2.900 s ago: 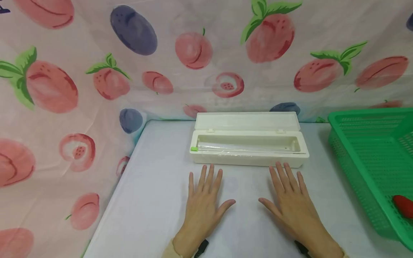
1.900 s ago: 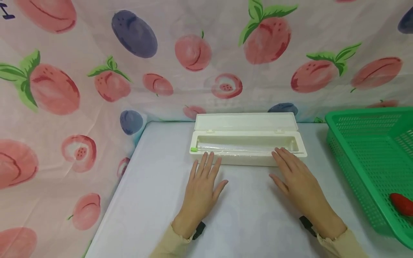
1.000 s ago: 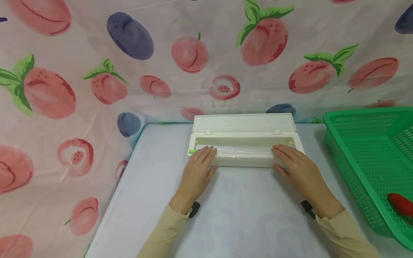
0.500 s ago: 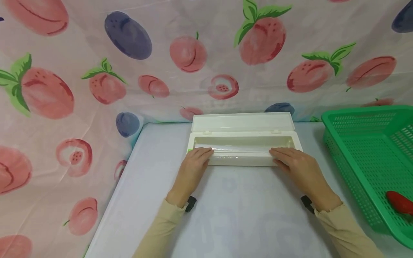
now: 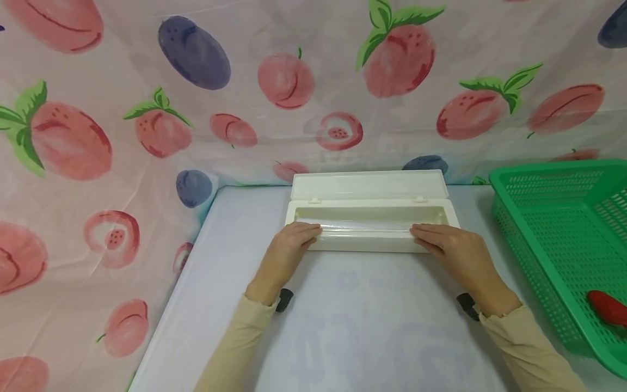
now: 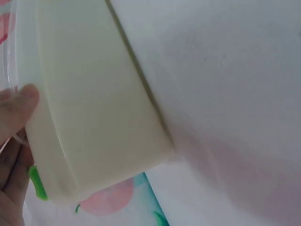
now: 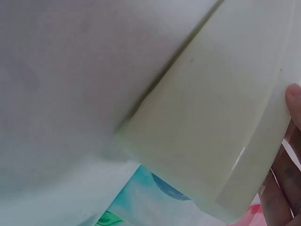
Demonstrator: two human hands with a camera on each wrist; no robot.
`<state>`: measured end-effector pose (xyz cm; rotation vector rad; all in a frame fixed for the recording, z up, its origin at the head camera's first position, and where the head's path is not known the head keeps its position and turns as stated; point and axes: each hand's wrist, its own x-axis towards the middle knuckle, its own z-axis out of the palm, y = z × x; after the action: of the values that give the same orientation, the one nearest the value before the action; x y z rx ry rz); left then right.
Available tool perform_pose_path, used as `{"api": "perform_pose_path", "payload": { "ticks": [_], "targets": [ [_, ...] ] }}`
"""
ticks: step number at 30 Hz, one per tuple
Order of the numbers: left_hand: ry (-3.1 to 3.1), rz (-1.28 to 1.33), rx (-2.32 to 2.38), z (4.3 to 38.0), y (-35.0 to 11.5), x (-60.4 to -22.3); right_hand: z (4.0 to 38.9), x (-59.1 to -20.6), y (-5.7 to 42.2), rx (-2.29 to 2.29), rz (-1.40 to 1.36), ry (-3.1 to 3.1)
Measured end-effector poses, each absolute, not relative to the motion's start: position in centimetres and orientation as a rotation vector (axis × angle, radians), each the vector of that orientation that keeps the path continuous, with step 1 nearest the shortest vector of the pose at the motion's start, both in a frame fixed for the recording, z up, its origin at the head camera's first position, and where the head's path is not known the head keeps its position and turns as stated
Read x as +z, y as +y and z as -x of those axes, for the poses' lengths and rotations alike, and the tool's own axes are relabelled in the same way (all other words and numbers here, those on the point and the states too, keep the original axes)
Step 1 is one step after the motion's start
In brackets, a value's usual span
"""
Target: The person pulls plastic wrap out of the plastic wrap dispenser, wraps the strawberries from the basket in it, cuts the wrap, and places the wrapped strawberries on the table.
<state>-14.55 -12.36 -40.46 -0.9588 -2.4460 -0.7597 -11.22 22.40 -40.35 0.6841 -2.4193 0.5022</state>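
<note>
A white cling film dispenser (image 5: 362,244) lies at the back of the table, its hinged lid (image 5: 369,185) raised. Clear cling film (image 5: 364,224) stretches along its front opening. My left hand (image 5: 286,251) is at the left front edge, pinching the film between thumb and fingers. In the left wrist view the thumb (image 6: 21,106) lies against the front rim, close to a green slider (image 6: 37,182). My right hand (image 5: 458,253) pinches the film at the right end; in the right wrist view glints of film show by its fingers (image 7: 277,197). The exact film edge is hard to see.
A green plastic basket (image 5: 531,267) stands to the right, with a red item (image 5: 607,307) inside, partly cut off by the frame. Fruit-print cloth (image 5: 235,71) hangs behind and at the left. White cloth (image 5: 367,326) covers the table.
Both hands have moved forward from the table onto the dispenser's front edge. Their spread fingers have closed to a pinch on the film, which now looks smoother. The left hand has shifted slightly left.
</note>
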Motion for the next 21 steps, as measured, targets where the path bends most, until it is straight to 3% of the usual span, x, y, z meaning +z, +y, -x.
{"api": "perform_pose_path", "payload": {
  "ticks": [21],
  "targets": [
    [-2.432,0.928,-0.773,14.83,-12.90,-40.15,11.14,-39.85,22.54,0.561,-0.711,-2.384]
  ]
}}
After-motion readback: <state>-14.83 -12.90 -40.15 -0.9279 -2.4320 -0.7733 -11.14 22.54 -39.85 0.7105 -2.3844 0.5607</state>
